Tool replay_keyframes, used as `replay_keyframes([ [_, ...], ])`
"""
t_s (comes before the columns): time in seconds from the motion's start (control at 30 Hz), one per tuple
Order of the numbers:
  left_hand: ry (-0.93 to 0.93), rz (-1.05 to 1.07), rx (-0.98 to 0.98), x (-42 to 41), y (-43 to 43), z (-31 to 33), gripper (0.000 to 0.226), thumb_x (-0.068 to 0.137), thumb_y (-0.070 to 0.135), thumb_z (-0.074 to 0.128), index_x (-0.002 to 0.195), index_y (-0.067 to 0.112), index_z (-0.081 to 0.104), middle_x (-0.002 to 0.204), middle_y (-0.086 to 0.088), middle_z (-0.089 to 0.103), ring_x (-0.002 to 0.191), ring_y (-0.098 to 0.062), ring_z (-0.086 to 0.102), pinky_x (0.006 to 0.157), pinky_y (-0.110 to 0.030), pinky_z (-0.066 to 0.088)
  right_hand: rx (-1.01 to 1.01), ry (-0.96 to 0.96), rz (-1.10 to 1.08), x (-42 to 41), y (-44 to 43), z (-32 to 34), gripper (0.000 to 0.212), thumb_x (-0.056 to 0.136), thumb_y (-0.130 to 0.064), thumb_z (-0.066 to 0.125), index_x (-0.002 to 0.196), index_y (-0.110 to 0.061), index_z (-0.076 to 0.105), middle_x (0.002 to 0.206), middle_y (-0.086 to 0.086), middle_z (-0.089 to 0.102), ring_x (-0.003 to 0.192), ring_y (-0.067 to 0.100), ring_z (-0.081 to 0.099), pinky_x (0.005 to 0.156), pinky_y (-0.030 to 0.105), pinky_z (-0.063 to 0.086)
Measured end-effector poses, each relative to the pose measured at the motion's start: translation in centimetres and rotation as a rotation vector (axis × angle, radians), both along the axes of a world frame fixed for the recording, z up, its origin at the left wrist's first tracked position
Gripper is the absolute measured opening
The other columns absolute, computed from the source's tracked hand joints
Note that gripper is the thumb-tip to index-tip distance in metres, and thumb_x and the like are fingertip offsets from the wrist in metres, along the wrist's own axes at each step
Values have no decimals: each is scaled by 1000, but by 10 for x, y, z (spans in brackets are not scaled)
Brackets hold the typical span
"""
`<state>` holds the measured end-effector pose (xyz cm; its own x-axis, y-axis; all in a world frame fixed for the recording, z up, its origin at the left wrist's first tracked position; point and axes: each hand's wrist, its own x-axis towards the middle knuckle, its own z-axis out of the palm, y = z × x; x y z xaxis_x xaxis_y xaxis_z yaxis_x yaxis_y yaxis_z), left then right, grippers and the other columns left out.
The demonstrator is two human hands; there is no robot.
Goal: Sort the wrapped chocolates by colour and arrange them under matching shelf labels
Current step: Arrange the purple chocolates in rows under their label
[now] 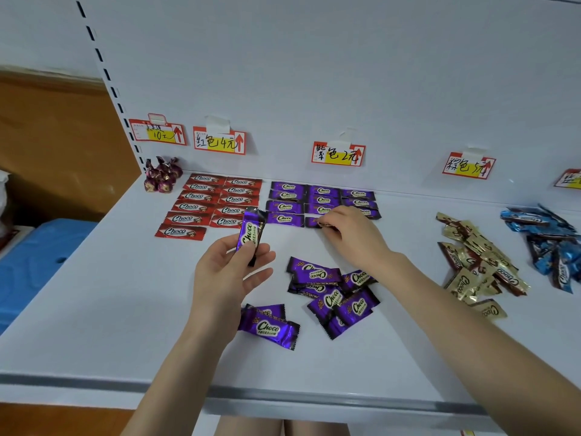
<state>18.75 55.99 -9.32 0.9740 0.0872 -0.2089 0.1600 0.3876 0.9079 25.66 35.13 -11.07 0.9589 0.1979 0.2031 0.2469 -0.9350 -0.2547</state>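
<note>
Head view: white shelf (pixel 94 309), purple chocolates (pixel 330 300), orange wall (pixel 56 136)

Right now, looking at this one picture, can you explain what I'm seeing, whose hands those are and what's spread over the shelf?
No machine here: a head-worn camera looks down at a person's own hands over a white shelf. The left hand holds a purple chocolate; the right hand pinches a second purple chocolate at the purple rows under the purple label. The red rows lie left, a loose purple pile in front, a gold pile and a blue pile right.
</note>
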Motion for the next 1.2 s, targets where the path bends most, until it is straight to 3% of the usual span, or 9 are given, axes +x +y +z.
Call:
replay_keyframes([
  [0.17, 12, 5, 0, 0, 0, -2, 8, 93, 11, 53, 96, 15, 60, 73, -1, 73, 73, -16, 72, 57, -22, 57, -12, -58, 12, -10, -2, -4, 31, 94, -26, 50, 118, -11, 61, 114, 6, 59, 107, 23, 49, 86, 27, 38],
  [0.83, 22, -43, 3, -4, -1, 0, 11, 93, 12, 52, 102, 13, 59, 83, -2, 74, 80, -17, 72, 62, -21, 57, -30, -64, 27, -10, -1, -3, 35, 97, -26, 43, 126, -12, 55, 126, 5, 53, 116, 21, 45, 93, 26, 35],
  [0.9, 1, -64, 7, -6, -1, 2, 11, 92, 12, 53, 101, 9, 58, 85, -3, 74, 81, -17, 72, 63, -20, 57, 89, -79, 11, -14, 1, 4, 32, 96, -21, 47, 124, -10, 56, 124, 6, 54, 114, 19, 46, 90, 20, 34],
  [1.03, -27, -109, 25, -10, -4, 6, 9, 87, 12, 59, 95, 8, 60, 82, -5, 74, 77, -18, 72, 60, -18, 55, 604, -42, -28, -30, 15, 29, 21, 91, -19, 55, 110, -16, 63, 105, -2, 64, 89, 0, 54, 75, 3, 38],
  [1.13, -58, -139, 43, -13, -11, 9, 8, 84, 9, 63, 91, 9, 65, 77, -7, 73, 70, -17, 71, 58, -18, 54, 840, 69, 82, -48, 25, 47, 17, 86, -20, 62, 98, -33, 60, 92, -12, 65, 86, 0, 62, 77, 14, 48],
  [1.2, -80, -157, 85, -16, -14, 11, 8, 83, 8, 64, 89, 11, 68, 75, -7, 73, 64, -16, 70, 57, -19, 54, 893, 149, 140, -59, 29, 54, 24, 84, -19, 65, 99, -37, 59, 97, -4, 65, 88, 7, 63, 75, 24, 53],
])
